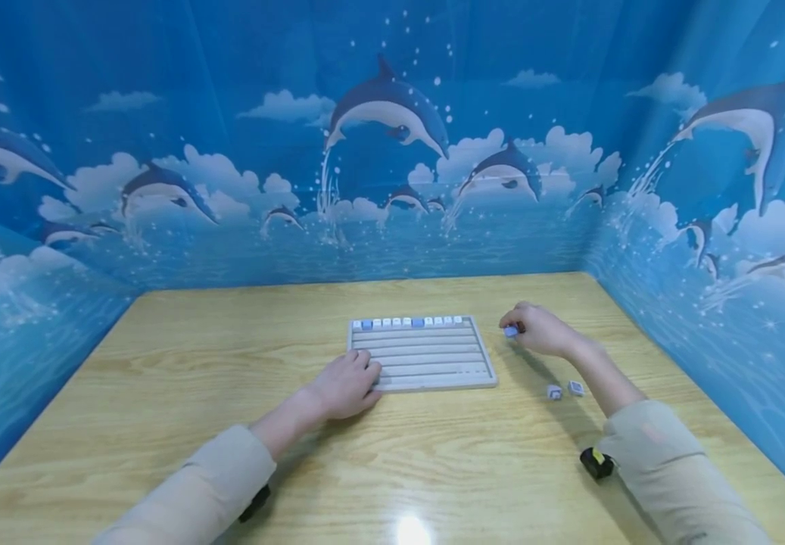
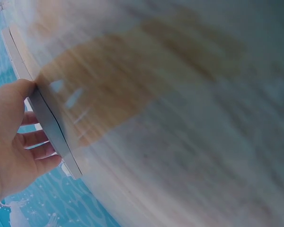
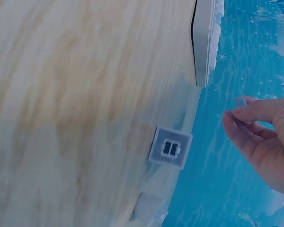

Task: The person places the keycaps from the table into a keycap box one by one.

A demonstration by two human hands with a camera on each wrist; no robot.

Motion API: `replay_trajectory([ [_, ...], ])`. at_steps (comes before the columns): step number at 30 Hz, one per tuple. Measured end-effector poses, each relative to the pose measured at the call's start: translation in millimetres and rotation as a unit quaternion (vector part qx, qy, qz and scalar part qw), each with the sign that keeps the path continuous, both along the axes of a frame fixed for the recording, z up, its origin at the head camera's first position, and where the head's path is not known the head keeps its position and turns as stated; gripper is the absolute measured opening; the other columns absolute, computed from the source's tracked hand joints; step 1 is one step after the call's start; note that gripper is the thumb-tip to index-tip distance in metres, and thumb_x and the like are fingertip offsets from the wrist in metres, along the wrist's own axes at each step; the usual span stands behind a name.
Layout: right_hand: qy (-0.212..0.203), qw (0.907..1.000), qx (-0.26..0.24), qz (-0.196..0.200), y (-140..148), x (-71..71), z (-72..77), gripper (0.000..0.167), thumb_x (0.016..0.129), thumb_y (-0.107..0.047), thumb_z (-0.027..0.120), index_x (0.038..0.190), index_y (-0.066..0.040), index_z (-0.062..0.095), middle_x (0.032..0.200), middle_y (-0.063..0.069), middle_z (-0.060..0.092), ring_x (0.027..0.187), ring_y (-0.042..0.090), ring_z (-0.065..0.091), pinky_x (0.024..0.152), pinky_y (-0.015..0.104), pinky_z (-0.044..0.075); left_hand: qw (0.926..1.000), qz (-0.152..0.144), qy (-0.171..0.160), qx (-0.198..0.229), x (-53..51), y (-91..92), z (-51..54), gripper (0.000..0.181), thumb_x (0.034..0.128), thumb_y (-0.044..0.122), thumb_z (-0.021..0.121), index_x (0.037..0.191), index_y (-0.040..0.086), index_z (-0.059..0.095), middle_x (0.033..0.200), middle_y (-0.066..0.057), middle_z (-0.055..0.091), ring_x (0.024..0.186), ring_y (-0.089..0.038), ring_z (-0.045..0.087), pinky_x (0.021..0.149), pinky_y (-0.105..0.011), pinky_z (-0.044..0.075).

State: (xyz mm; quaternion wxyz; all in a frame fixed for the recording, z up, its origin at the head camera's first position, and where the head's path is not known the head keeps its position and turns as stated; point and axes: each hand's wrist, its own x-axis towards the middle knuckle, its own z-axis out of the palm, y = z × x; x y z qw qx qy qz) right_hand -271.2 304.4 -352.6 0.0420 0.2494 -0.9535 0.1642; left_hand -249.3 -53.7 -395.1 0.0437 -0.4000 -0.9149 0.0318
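A pale grey keycap tray point(image 1: 426, 359) with several ridged rows lies on the table, its back row lined with white and blue keycaps point(image 1: 406, 322). My left hand point(image 1: 346, 384) grips the tray's front left corner. In the left wrist view, the thumb lies on one side of the tray edge point(image 2: 49, 118) and the fingers curl over the other. Right of the tray, my right hand point(image 1: 540, 329) pinches a blue keycap point(image 1: 511, 331) above the table; the right wrist view shows the keycap point(image 3: 240, 101) between thumb and fingertips, partly hidden.
Two loose keycaps lie on the wooden table point(image 1: 160, 363) below my right hand: one point(image 1: 575, 388) shows its socket side, the other point(image 1: 554, 392) sits beside it. Dolphin-print curtains point(image 1: 392, 227) enclose the table's back and sides. A small black device point(image 1: 596, 462) sits by the right cuff.
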Motion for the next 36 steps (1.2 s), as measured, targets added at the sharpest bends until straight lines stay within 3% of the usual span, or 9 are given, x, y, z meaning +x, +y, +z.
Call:
replay_trajectory([
  [10, 0.024, 0.9994, -0.024, 0.002, -27.3, -8.1, 4.3, 0.02, 0.076, 0.004, 0.066, 0.096, 0.005, 0.066, 0.083, 0.009, 0.06, 0.076, 0.022, 0.055, 0.069, 0.038, 0.045, 1.0, 0.005, -0.002, -0.005, -0.4, -0.3, 0.2, 0.026, 0.0924, 0.037, 0.053, 0.093, 0.01, 0.052, 0.088, -0.005, 0.044, 0.079, -0.019, 0.041, 0.069, -0.033, 0.04],
  [23, -0.058, 0.9945, -0.087, -0.003, -79.8, -25.8, 7.2, 0.022, 0.078, 0.003, 0.067, 0.1, 0.007, 0.064, 0.094, 0.018, 0.064, 0.084, 0.025, 0.06, 0.075, 0.036, 0.049, 1.0, 0.004, -0.004, -0.006, -0.6, -0.8, 0.1, 0.027, 0.0923, 0.036, 0.053, 0.097, 0.009, 0.054, 0.089, -0.005, 0.045, 0.082, -0.02, 0.042, 0.073, -0.034, 0.041],
  [36, -0.091, 0.9908, -0.1, 0.009, -126.2, -41.0, -1.8, 0.02, 0.08, 0.002, 0.064, 0.1, 0.003, 0.065, 0.09, 0.01, 0.064, 0.081, 0.019, 0.058, 0.072, 0.031, 0.048, 1.0, 0.004, -0.003, -0.005, 0.2, -0.5, 1.4, 0.028, 0.0922, 0.037, 0.053, 0.097, 0.009, 0.054, 0.091, -0.006, 0.046, 0.083, -0.02, 0.044, 0.075, -0.034, 0.042],
])
